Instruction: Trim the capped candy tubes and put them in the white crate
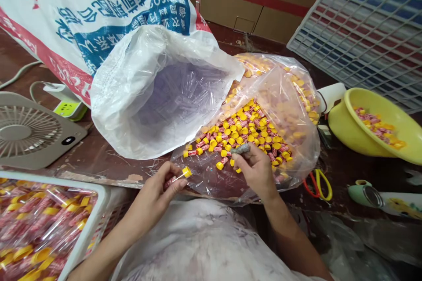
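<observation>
My left hand (165,184) is closed around a clear plastic tube (179,177) with a yellow cap; something red and white shows inside its lower end. My right hand (255,169) reaches over a heap of yellow caps with red-and-white patterned pieces attached (244,127). Its thumb and index finger are slightly apart near the heap's front edge, and a grey wrapping (240,149) appears to cover the index finger. The heap spills from a clear plastic bag (296,96). Beside it, a white woven sack (115,134) lies open toward me, with many clear tubes (191,90) inside.
A white basket (105,202) of filled, yellow-capped tubes stands at lower left, below a fan (29,131) and a power strip (67,107). On the right are a yellow basin (343,127), scissors (321,186) and a green cylindrical item (364,195). A wire rack (362,39) and cardboard boxes (250,4) stand behind.
</observation>
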